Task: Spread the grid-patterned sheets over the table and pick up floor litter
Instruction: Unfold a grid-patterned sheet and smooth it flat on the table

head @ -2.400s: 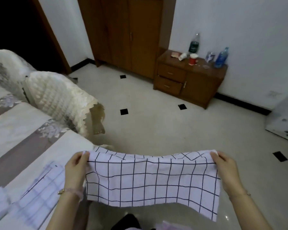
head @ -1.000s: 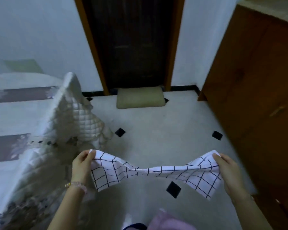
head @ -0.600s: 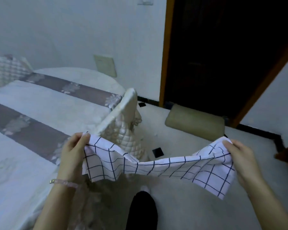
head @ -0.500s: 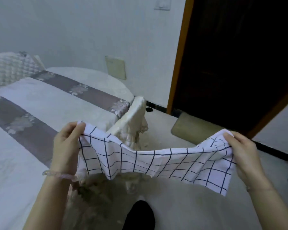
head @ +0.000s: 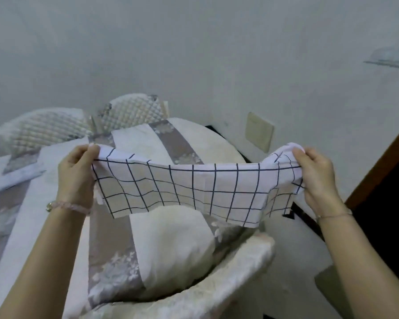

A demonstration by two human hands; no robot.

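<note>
A white sheet with a dark grid pattern [head: 194, 189] hangs stretched between my two hands, in the air above the table. My left hand [head: 77, 173] pinches its upper left corner and my right hand [head: 318, 178] pinches its upper right corner. The lower edge of the sheet hangs loose. Under it lies the round table [head: 171, 238], covered by a cream cloth with grey-purple floral stripes. No floor litter shows in this view.
A quilted chair back [head: 212, 291] stands close in front of me at the table's near edge. Two more quilted chair backs [head: 46, 132] [head: 134, 110] rise beyond the table by the white wall. A dark doorway with a wooden frame [head: 382, 171] is at the right.
I have turned left from the floor and doorway toward the table. The sheet, held by both hands throughout, has risen and is pulled flatter, now over the tabletop.
</note>
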